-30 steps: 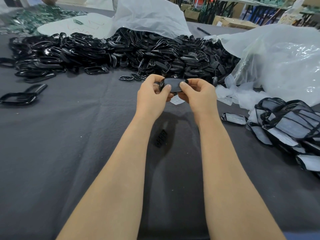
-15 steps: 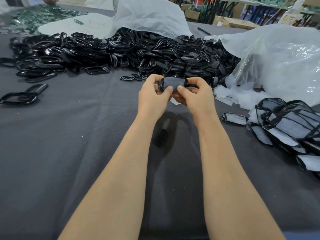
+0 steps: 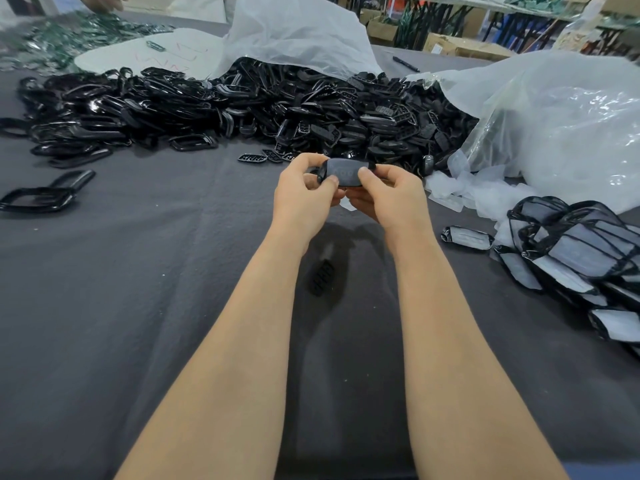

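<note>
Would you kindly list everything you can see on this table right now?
plastic piece: one, dark grey, held above the table
heap of parts: many, black, far side
small grille: one, black, on cloth between forearms
frames: two, black, left edge
wrapped pieces: pile, black with white film, right edge
bags: two, whitish, far centre and right
pen: one, black, far side
cloth: one, dark grey, covering the table
left hand: one, pinches the plastic piece's left end
right hand: one, pinches its right end

factory workbench; heap of black plastic parts (image 3: 242,105); plastic bags (image 3: 554,126); cartons (image 3: 460,46)
</note>
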Demonstrator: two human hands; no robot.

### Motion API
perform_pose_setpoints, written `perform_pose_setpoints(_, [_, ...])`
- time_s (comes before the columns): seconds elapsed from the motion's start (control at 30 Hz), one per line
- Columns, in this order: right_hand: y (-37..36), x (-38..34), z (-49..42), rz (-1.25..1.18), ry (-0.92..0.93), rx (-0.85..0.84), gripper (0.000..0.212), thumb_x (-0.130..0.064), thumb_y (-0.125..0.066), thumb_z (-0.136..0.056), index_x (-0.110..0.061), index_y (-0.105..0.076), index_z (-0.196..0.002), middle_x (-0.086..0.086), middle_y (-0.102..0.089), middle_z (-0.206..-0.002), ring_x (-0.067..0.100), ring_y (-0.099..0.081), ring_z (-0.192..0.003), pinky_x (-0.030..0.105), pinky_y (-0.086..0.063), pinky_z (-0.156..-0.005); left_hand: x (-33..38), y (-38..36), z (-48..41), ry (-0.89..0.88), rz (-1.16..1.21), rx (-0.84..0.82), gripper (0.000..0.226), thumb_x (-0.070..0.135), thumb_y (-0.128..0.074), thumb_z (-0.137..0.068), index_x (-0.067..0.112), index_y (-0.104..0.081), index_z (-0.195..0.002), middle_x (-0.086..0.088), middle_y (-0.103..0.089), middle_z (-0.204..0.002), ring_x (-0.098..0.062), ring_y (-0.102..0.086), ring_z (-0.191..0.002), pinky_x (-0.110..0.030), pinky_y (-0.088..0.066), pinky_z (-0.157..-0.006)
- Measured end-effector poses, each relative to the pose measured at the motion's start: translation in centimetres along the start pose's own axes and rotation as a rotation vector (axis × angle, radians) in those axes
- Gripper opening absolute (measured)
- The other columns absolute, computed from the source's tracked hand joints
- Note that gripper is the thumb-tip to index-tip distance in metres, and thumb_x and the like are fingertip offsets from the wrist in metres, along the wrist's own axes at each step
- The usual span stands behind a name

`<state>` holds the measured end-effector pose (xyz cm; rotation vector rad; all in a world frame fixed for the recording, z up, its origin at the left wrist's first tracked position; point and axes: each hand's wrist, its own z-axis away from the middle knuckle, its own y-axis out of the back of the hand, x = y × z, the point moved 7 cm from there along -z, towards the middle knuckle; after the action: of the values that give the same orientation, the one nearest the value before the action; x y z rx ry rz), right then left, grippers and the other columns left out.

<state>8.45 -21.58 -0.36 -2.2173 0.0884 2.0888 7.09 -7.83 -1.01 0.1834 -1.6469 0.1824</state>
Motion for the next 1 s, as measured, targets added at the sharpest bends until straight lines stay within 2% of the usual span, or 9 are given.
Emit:
perform_pose_setpoints(0.07, [0.2,0.1,-0.1,0.027,-0.003,0.003,0.013,-0.009,-0.054,-0.095,-0.012,-0.061,-0.085,0.004,-0.068,-0.074,0.007,-0.067,-0.06,0.017,-0.054,-0.059,0.1,-0.2,0.1,-0.006,0.01,-0.022,0.022,0.002,-0.055,-0.094,0.021,-0.053,-0.105,-0.002,-0.066,-0.077,0.003,-0.064,-0.059,-0.011,-0.051,-0.062])
perform_pose_setpoints(0.2, [0.4,0.1,-0.3,0.091,0.022,0.021,0.012,-0.007,-0.051,-0.096,-0.008,-0.062,-0.091,0.003,-0.066,-0.073,0.006,-0.064,-0.059,0.016,-0.052,-0.058,0.2,-0.3,0.2,-0.01,-0.017,-0.041,0.022,0.004,-0.056,-0.092,0.024,-0.055,-0.101,-0.002,-0.068,-0.076,-0.003,-0.066,-0.066,-0.027,-0.057,-0.077])
perform_pose_setpoints(0.33, [0.1,-0.3,-0.1,0.11,0.053,-0.001,0.018,-0.006,-0.052,-0.095,-0.013,-0.06,-0.081,0.003,-0.066,-0.071,0.002,-0.063,-0.054,0.016,-0.051,-0.056,0.3,-0.3,0.3,-0.006,-0.066,-0.026,0.016,0.017,-0.06,-0.091,0.032,-0.055,-0.088,-0.007,-0.07,-0.094,-0.019,-0.069,-0.092,-0.04,-0.056,-0.087])
perform_pose_setpoints(0.4, [-0.3,-0.4,0.0,0.144,0.071,-0.032,0.018,-0.005,-0.052,-0.095,-0.012,-0.061,-0.08,0.006,-0.067,-0.075,0.005,-0.064,-0.056,0.017,-0.054,-0.058,0.4,-0.3,0.4,-0.014,-0.029,-0.001,0.015,0.019,-0.06,-0.093,0.033,-0.058,-0.086,-0.005,-0.069,-0.095,-0.021,-0.067,-0.096,-0.034,-0.057,-0.085])
perform_pose_setpoints(0.53, [-0.9,-0.5,0.2,0.185,0.097,-0.063,0.019,-0.006,-0.054,-0.094,-0.016,-0.061,-0.081,0.003,-0.067,-0.076,0.004,-0.064,-0.058,0.016,-0.054,-0.058,0.0,-0.3,0.3,0.06,0.196,0.032,0.02,0.004,-0.055,-0.093,0.02,-0.064,-0.087,-0.007,-0.066,-0.093,-0.017,-0.066,-0.087,-0.022,-0.058,-0.07])
perform_pose_setpoints(0.63, [-1.0,-0.5,0.2,0.2,0.1,-0.072,0.019,-0.007,-0.056,-0.094,-0.019,-0.061,-0.08,0.002,-0.068,-0.076,0.005,-0.066,-0.06,0.018,-0.055,-0.059,-0.4,-0.3,0.2,0.117,0.285,0.045,0.022,0.0,-0.051,-0.094,0.016,-0.066,-0.089,-0.007,-0.066,-0.092,-0.017,-0.065,-0.085,-0.026,-0.058,-0.073])
perform_pose_setpoints(0.8, [-0.8,-0.1,0.1,0.165,0.046,-0.06,0.012,-0.009,-0.056,-0.094,-0.015,-0.062,-0.086,0.005,-0.069,-0.08,0.009,-0.067,-0.063,0.023,-0.057,-0.063,-0.3,-0.5,0.1,0.073,0.239,0.023,0.027,0.0,-0.045,-0.095,0.016,-0.067,-0.091,-0.001,-0.066,-0.086,-0.01,-0.062,-0.079,-0.022,-0.054,-0.072])
perform_pose_setpoints(0.87, [-0.4,0.1,0.0,0.155,0.033,-0.013,0.005,-0.01,-0.059,-0.092,-0.013,-0.062,-0.09,0.005,-0.068,-0.083,0.009,-0.066,-0.064,0.023,-0.057,-0.064,-0.3,-0.7,0.1,0.065,0.216,0.002,0.027,0.0,-0.045,-0.096,0.015,-0.067,-0.093,-0.001,-0.066,-0.088,-0.011,-0.063,-0.081,-0.022,-0.055,-0.074])
perform_pose_setpoints(1.0, [0.3,0.0,0.0,0.083,0.031,0.069,0.01,-0.007,-0.063,-0.088,-0.016,-0.06,-0.088,0.0,-0.064,-0.08,0.007,-0.062,-0.066,0.019,-0.056,-0.064,-0.5,-1.1,0.0,0.07,0.223,-0.036,0.025,0.0,-0.046,-0.096,0.015,-0.066,-0.093,-0.006,-0.068,-0.092,-0.017,-0.066,-0.089,-0.025,-0.057,-0.08])
